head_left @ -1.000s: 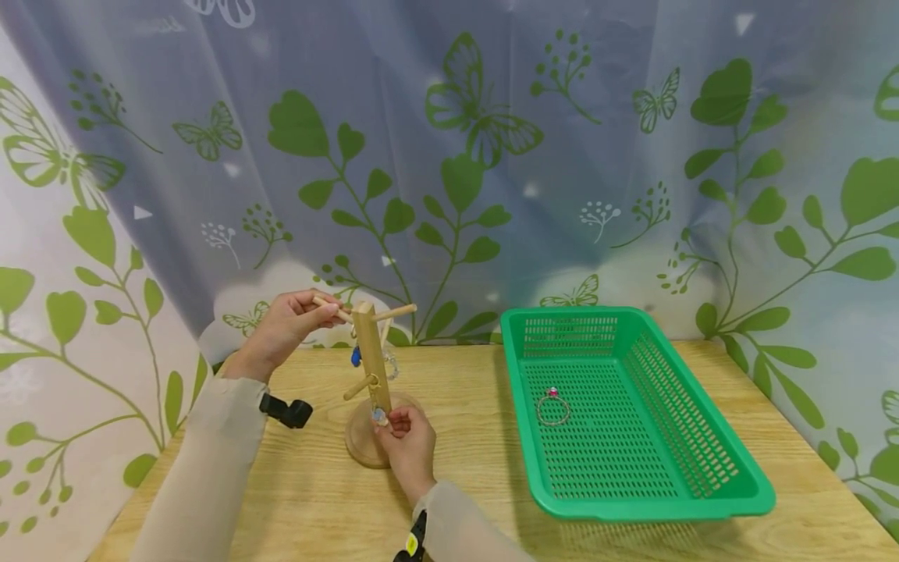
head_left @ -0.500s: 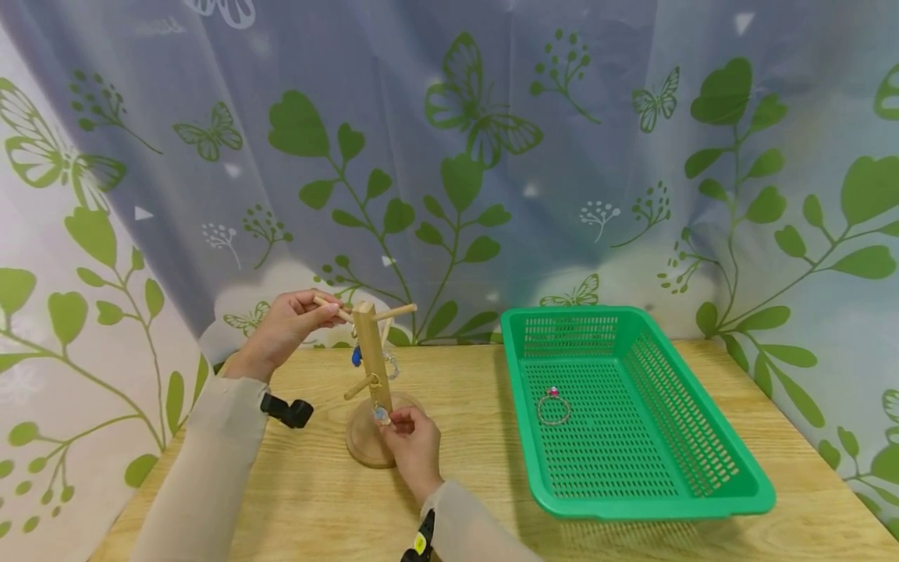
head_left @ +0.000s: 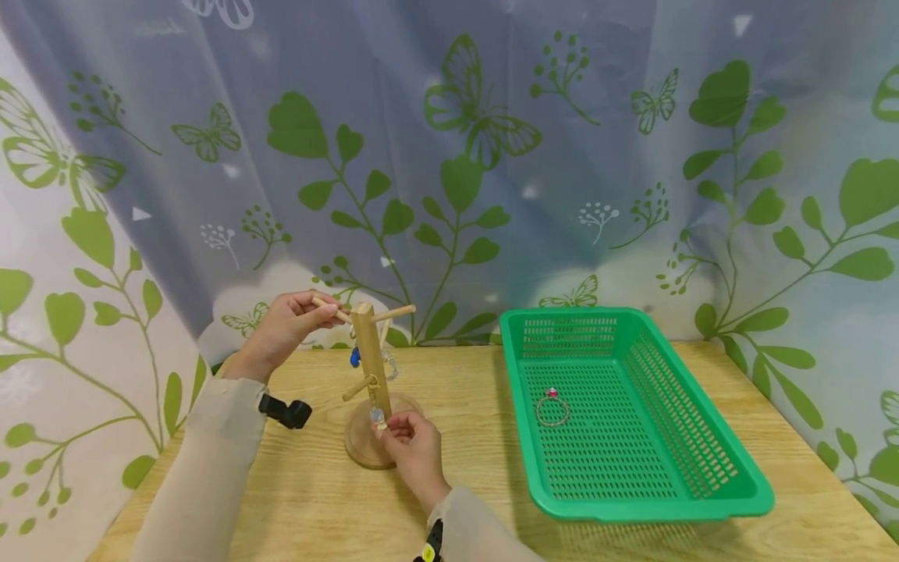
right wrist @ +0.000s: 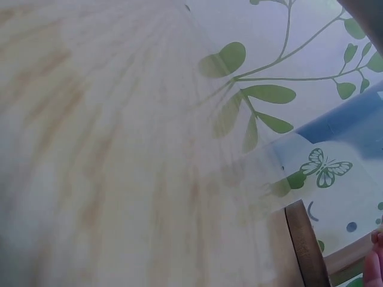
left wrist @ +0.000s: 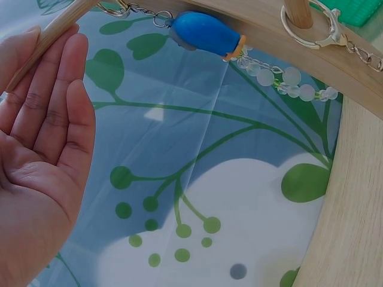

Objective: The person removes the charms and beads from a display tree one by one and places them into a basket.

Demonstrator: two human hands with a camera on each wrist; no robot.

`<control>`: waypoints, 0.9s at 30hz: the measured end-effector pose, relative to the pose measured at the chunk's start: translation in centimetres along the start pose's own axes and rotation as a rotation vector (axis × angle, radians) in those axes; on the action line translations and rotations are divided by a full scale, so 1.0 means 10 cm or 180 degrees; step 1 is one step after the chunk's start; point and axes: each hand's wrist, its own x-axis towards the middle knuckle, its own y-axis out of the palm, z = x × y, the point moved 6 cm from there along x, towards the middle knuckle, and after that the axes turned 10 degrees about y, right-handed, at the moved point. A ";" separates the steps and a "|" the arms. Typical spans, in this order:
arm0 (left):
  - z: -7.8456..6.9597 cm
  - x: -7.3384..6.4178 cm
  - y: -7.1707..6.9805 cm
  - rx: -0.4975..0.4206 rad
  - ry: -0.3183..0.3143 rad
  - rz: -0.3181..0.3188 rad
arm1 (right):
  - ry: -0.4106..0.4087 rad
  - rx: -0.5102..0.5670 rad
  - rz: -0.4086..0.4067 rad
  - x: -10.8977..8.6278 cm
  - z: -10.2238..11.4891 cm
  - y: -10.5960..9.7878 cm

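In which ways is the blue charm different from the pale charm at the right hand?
Colour: the blue charm is strong blue, while the pale charm looks whitish blue.
Height: the blue charm hangs below an upper peg, the pale charm below a lower peg.
Contact: no hand touches the blue charm, whereas the right hand holds the pale charm at its lower end.
Both hang by metal rings from the wooden stand.

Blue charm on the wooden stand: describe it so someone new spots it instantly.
In the head view, left of the green basket, is a wooden stand with pegs. From the upper peg pinched by the left hand hangs the blue charm. It is deep blue with an orange tip; its neighbours are a string of whitish beads and a pale charm at the right hand.
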 end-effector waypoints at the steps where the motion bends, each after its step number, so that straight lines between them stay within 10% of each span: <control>1: 0.00 0.00 0.00 -0.0001 0.0008 0.0003 | 0.0003 0.0022 0.0027 0.01 -0.02 0.00; 27: -0.03 0.01 0.01 0.0000 0.0066 0.0035 | -0.0030 0.0167 0.0482 -0.05 0.01 0.10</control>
